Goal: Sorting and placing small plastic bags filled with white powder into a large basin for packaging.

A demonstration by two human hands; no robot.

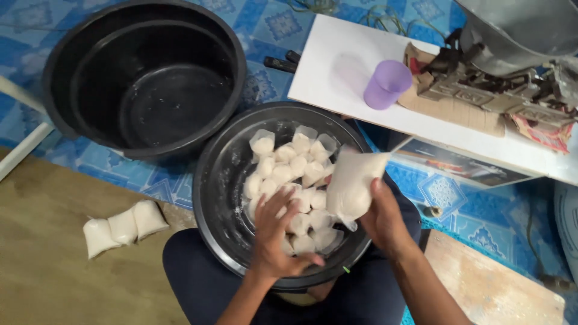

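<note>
white pouch point(351, 183) gripped in right hand point(385, 222), beside left hand point(278, 232).

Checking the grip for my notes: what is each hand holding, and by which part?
The right hand holds a white filled plastic bag by its lower side. The left hand reaches among small white bags in the black round basin; a hold cannot be told.

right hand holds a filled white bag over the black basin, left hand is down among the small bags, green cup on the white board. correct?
Not quite: the cup is purple, not green, as the head view shows. The rest stands: the right hand holds a filled white bag over the black basin, the left hand among the small bags, cup on the white board.
</note>
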